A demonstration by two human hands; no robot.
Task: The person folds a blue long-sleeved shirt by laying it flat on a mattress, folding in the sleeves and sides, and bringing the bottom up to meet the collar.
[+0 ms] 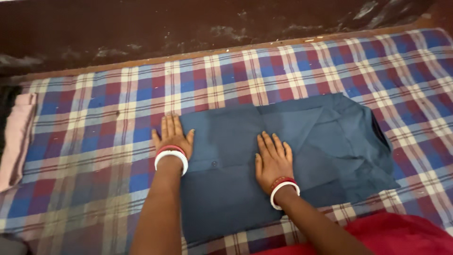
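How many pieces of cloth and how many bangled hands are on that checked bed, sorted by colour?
Dark blue garment: 1
Pink folded cloth: 1
Red cloth: 1
Hands, left hand and right hand, flat on the garment: 2
Total: 5

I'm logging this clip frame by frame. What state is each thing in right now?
Blue garment: folded, lying flat on the checked sheet, some creases.
Left hand: open, palm down at the garment's left edge.
Right hand: open, pressed flat on the garment.
Checked sheet: spread out.
Pink cloth: folded, at the sheet's left edge.
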